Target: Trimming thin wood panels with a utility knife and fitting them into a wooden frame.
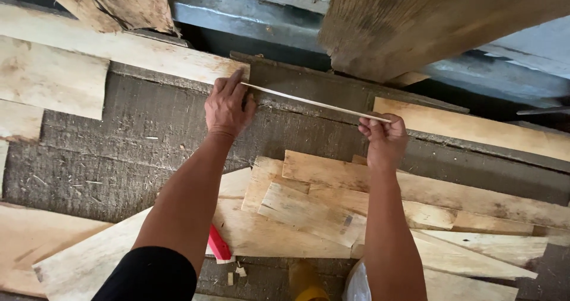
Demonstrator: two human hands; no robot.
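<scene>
A thin pale wooden strip (309, 102) is held edge-up above a dark weathered plank (148, 135). My left hand (228, 105) pinches its far-left end. My right hand (385, 139) grips its right end with closed fingers. The strip runs slightly downhill from left to right between both hands. Below my forearms lies a loose heap of pale offcut boards (332, 206).
Light planks (53, 81) lie at the left and another (475, 129) at the right. A thick rough beam (427, 22) leans in at the top right. A red object (218, 244) and a yellow object (306, 280) sit low between my arms.
</scene>
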